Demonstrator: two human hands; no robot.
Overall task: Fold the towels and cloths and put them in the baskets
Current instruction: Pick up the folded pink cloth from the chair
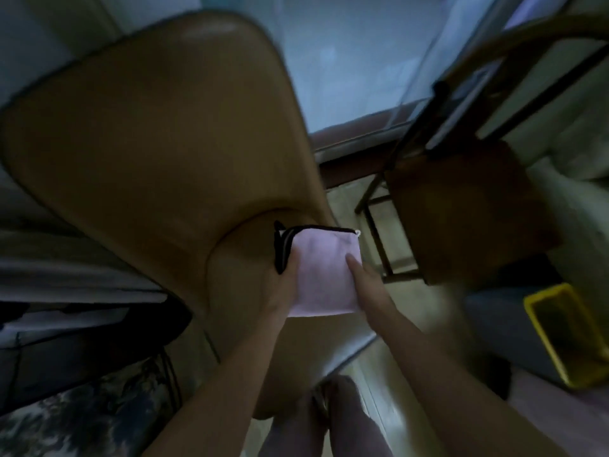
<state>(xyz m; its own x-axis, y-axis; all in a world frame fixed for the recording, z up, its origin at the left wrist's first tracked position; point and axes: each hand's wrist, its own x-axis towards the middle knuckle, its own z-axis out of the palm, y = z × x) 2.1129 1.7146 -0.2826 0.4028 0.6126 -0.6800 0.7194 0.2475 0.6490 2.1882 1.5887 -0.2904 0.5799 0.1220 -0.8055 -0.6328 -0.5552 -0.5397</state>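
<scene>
The left hand (pixel 280 285) grips the left edge of a folded pale pink cloth (pixel 324 275), thumb curled over the top and fingers hidden beneath, so the bundle sits pinched in that hand just above the tan chair (pixel 148 143) seat. The right hand (pixel 365 278) lies along the cloth's right side with its fingers straight, pressing flat against the fabric and not curled round it. A dark trim or a second dark cloth shows at the far edge, just beyond the left thumb — the blur makes it hard to say which. The fold looks finished, so the step in hand is probably carrying the bundle to a basket. To do it well, keep both hands squeezing lightly from either side so the layers do not slide apart, and keep the bundle level. The yellow basket (pixel 566 334) sits well off to the right of the right hand, lower down on the floor — so swing across slowly, lower the cloth flat, and let go only once it rests inside.
</scene>
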